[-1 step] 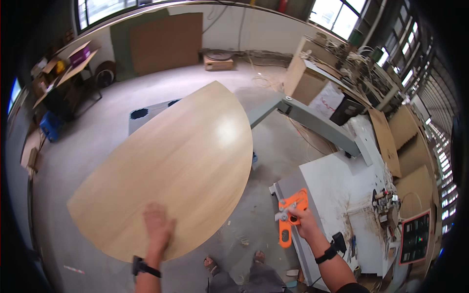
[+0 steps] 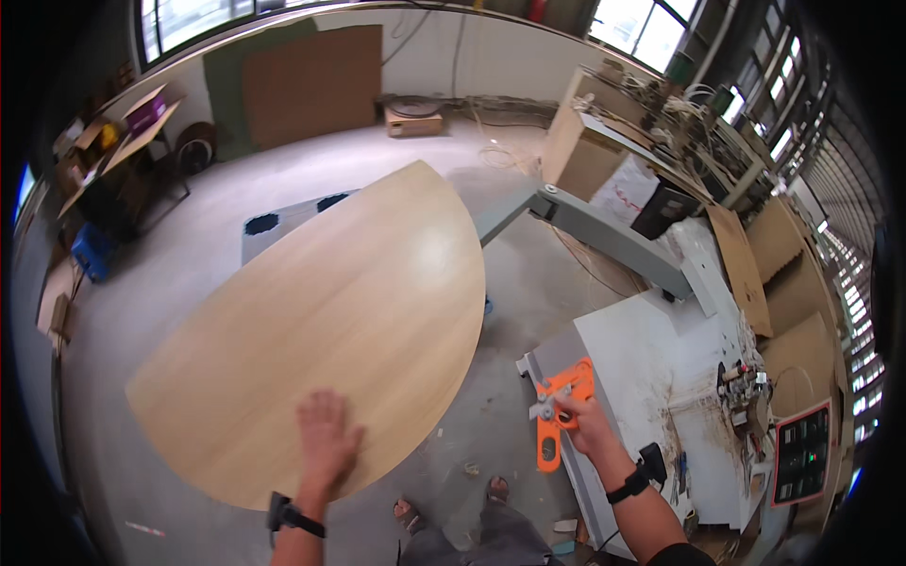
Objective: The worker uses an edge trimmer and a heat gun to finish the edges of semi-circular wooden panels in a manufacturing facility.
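A large pale wood-grain panel (image 2: 311, 321) with one long curved edge lies flat at left and centre. Near its curved front edge my left hand (image 2: 327, 436) rests on the face, fingers spread and slightly blurred, holding nothing. My right hand (image 2: 587, 426) is wrapped round an orange hand tool (image 2: 548, 443) that has a flat slotted frame and metal knobs. That tool is over the left edge of the grey-and-white machine table (image 2: 618, 344), to the right of the panel; whether it touches the table I cannot tell.
A grey jointed arm (image 2: 618, 241) reaches from the machine side toward the panel. Grey support plate (image 2: 293, 224) shows behind the panel. At right stand a control box with a red border (image 2: 802, 456) and cardboard sheets (image 2: 741, 269). A cluttered wooden cabinet (image 2: 576, 156) stands far right.
My left hand has slid a little to the right across the panel. The right hand and the orange tool look nearly unchanged, while the whole view has shifted slightly.
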`<action>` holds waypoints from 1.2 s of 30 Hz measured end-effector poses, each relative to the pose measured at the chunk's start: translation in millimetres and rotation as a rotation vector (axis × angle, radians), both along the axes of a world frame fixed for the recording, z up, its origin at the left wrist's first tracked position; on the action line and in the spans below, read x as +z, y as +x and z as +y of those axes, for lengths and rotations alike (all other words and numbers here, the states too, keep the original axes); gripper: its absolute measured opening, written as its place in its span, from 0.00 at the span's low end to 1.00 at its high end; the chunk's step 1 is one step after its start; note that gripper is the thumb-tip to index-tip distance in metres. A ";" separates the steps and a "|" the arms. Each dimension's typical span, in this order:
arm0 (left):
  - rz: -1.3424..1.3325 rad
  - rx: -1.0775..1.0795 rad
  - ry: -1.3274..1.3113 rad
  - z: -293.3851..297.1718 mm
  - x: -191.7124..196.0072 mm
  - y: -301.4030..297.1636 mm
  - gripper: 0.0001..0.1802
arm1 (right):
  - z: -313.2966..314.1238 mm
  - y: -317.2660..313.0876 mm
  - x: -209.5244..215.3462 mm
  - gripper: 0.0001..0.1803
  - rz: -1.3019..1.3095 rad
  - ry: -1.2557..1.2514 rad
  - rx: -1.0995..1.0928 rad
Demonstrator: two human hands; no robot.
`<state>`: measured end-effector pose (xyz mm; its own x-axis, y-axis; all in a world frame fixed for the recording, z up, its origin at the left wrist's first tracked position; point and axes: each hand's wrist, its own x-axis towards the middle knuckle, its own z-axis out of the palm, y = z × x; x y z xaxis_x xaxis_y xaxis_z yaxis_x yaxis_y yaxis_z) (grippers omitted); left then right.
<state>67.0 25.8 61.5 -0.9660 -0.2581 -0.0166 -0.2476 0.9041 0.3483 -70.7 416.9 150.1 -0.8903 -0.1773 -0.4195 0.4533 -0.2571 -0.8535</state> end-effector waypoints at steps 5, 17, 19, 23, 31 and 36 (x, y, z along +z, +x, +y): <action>0.011 -0.509 -0.035 96.5 16.2 -98.5 0.46 | 5.2 -100.6 -6.4 0.18 0.067 -0.038 0.042; -0.177 -0.747 -0.075 78.5 11.8 -82.1 0.31 | 57.6 -344.8 -90.5 0.17 0.500 0.728 0.015; -0.171 -0.785 -0.072 71.4 5.4 -74.9 0.29 | 56.7 -361.0 -87.0 0.19 0.525 0.767 0.053; -0.249 -0.819 -0.060 63.4 -4.0 -67.2 0.32 | 57.4 -376.1 -86.2 0.20 0.560 0.816 0.161; -0.192 -0.811 -0.027 57.5 -9.5 -59.7 0.31 | 55.2 -375.5 -84.5 0.18 0.501 0.817 0.176; -0.164 -0.795 0.003 57.6 -9.2 -59.7 0.30 | 54.4 -374.4 -87.8 0.16 0.550 0.765 0.120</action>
